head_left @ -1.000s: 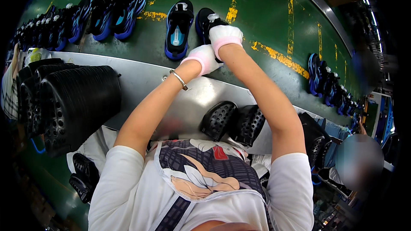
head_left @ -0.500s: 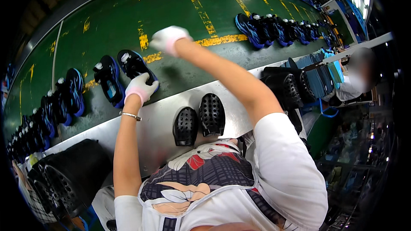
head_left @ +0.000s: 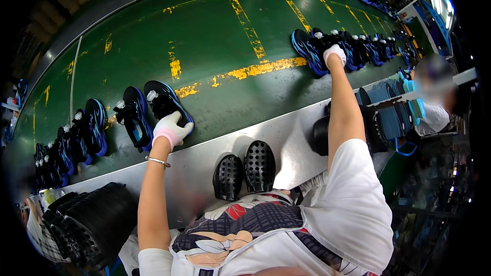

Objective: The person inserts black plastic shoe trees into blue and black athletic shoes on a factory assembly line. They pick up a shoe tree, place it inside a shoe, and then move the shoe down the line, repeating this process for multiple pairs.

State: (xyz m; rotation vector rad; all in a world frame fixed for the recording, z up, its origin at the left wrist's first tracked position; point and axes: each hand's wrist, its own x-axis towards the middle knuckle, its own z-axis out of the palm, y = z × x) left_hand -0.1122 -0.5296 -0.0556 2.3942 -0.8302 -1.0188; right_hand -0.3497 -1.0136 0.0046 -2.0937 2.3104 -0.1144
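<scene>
My left hand, in a white glove with a pink cuff, is closed round the heel end of a black and blue sneaker on the green surface. Left of it lies a matching sneaker, its pale blue inside showing. With the arm stretched far to the right, my gloved right hand is curled at the heel end of a sneaker in the right-hand row; its fingers are partly hidden. Two black perforated shoe-shaped pieces stand on the metal ledge close to my body, touched by neither hand.
The metal ledge runs between me and the green surface. More sneakers line up at left. Black perforated pieces are stacked at left and right, beside blue-grey sheets. Another person sits at the far right.
My right hand has swung right from the middle to the right-hand row of sneakers. My left hand keeps its place at the same sneaker. The whole view has shifted slightly.
</scene>
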